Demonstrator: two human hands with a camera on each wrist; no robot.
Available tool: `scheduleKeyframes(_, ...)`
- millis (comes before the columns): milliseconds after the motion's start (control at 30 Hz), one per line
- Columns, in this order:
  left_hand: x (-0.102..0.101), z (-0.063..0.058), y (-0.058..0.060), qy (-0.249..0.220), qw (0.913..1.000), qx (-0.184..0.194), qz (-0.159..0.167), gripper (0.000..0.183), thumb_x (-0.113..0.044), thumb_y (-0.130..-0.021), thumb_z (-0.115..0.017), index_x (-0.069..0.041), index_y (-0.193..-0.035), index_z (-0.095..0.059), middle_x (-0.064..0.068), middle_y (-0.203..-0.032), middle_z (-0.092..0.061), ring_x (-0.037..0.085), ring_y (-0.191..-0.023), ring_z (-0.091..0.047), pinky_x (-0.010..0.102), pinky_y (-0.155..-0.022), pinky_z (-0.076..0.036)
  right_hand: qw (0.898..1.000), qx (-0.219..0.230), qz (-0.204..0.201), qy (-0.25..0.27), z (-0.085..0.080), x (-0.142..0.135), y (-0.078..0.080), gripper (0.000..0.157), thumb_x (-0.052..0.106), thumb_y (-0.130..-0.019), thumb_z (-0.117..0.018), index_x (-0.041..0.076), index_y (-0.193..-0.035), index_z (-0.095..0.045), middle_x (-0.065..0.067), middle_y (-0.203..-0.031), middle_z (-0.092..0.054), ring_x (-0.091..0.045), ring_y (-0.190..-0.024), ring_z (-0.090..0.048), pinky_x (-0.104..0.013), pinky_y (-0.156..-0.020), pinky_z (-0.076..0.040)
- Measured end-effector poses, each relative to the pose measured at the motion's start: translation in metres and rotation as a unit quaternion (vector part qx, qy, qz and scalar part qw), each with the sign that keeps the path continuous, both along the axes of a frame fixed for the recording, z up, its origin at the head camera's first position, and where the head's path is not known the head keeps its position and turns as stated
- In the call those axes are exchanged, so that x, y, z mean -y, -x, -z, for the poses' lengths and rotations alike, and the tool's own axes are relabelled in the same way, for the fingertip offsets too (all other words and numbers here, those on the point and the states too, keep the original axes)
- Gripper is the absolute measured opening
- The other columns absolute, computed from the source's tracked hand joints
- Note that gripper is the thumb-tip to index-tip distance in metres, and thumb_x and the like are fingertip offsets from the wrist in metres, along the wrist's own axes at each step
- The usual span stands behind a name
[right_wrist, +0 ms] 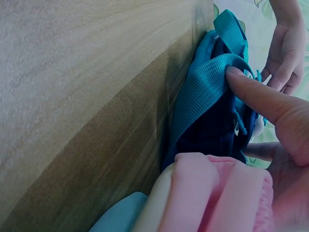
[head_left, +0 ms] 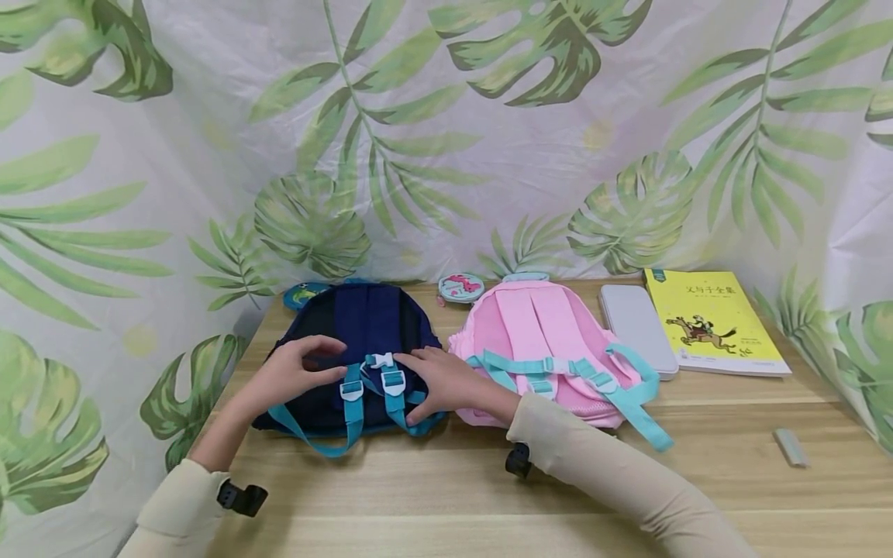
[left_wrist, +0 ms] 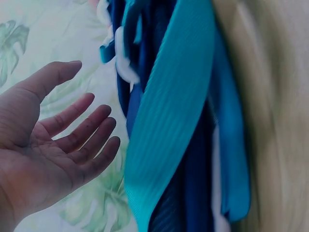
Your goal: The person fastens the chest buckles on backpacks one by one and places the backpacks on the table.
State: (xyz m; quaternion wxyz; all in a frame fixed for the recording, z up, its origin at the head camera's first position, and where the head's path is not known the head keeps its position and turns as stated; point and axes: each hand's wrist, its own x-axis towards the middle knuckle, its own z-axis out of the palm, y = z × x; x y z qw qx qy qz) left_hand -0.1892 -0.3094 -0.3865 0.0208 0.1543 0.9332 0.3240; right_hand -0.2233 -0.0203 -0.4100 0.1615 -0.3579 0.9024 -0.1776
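A navy backpack (head_left: 367, 310) lies on the table with its straps facing up. White buckles (head_left: 383, 361) and teal straps (head_left: 354, 411) cross its lower part. My left hand (head_left: 301, 376) is over the backpack's left side; in the left wrist view its fingers (left_wrist: 91, 135) are spread and loosely bent, with nothing in them. My right hand (head_left: 446, 380) is at the right side of the straps, its fingertips beside the upper buckle. In the right wrist view the right thumb (right_wrist: 256, 94) rests against a teal strap (right_wrist: 203, 92), and the other fingers are partly hidden.
A pink backpack (head_left: 540, 325) with teal straps lies right beside the navy one. Behind them are a round pink-and-teal pouch (head_left: 461, 288) and a blue pouch (head_left: 305, 294). Farther right are a pale flat case (head_left: 638, 329), a yellow book (head_left: 715, 322) and a small grey object (head_left: 791, 448).
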Motion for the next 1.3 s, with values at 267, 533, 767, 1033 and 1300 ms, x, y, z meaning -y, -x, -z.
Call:
scheduleKeyframes(267,-0.017,0.018,0.008,-0.002,1.0000,0.001,-0.004,0.040,-0.030,-0.094,-0.074,-0.006,-0.126,-0.068,0.013,-0.122,-0.071,0.031,-0.113,-0.066,0.050,-0.094,-0.054,1.000,0.002,-0.001,0.002,-0.001,-0.001,0.000,0.101,0.050,-0.080,-0.084,0.025,-0.161,-0.030,-0.009,-0.164,-0.037,-0.032,-0.154,-0.029,-0.053,-0.123,-0.030)
scheduleKeyframes(533,-0.024,0.027,0.011,0.002,0.9998,-0.003,-0.020,0.037,-0.028,-0.091,-0.078,-0.006,-0.120,-0.070,0.013,-0.117,-0.072,0.031,-0.109,-0.066,0.052,-0.095,-0.053,1.000,-0.001,0.000,0.000,0.001,0.000,0.000,0.101,0.051,-0.080,-0.084,0.025,-0.161,-0.031,-0.010,-0.164,-0.037,-0.031,-0.154,-0.030,-0.051,-0.123,-0.031)
scheduleKeyframes(767,-0.025,0.029,0.013,0.003,0.9996,-0.013,-0.025,0.030,-0.023,-0.092,-0.077,-0.006,-0.117,-0.072,0.013,-0.114,-0.072,0.030,-0.106,-0.066,0.051,-0.094,-0.053,1.000,0.000,0.000,0.002,-0.001,-0.001,0.000,0.100,0.050,-0.080,-0.085,0.024,-0.161,-0.032,-0.011,-0.164,-0.037,-0.032,-0.154,-0.030,-0.051,-0.123,-0.031)
scheduleKeyframes(1033,-0.028,0.033,0.015,0.005,0.9991,-0.007,-0.041,0.023,-0.016,-0.092,-0.075,-0.006,-0.113,-0.073,0.012,-0.111,-0.073,0.028,-0.102,-0.067,0.047,-0.090,-0.054,1.000,-0.006,-0.005,0.002,0.000,-0.002,0.000,0.100,0.050,-0.080,-0.085,0.023,-0.161,-0.032,-0.011,-0.164,-0.037,-0.032,-0.154,-0.030,-0.050,-0.123,-0.030)
scheduleKeyframes(1300,-0.030,0.032,0.020,0.026,0.9973,0.015,-0.067,0.017,-0.014,-0.091,-0.074,-0.007,-0.106,-0.074,0.012,-0.106,-0.072,0.024,-0.094,-0.065,0.038,-0.081,-0.052,1.000,-0.013,-0.008,0.000,0.000,-0.002,0.000,0.100,0.051,-0.080,-0.084,0.023,-0.161,-0.033,-0.010,-0.164,-0.037,-0.033,-0.154,-0.029,-0.049,-0.124,-0.029)
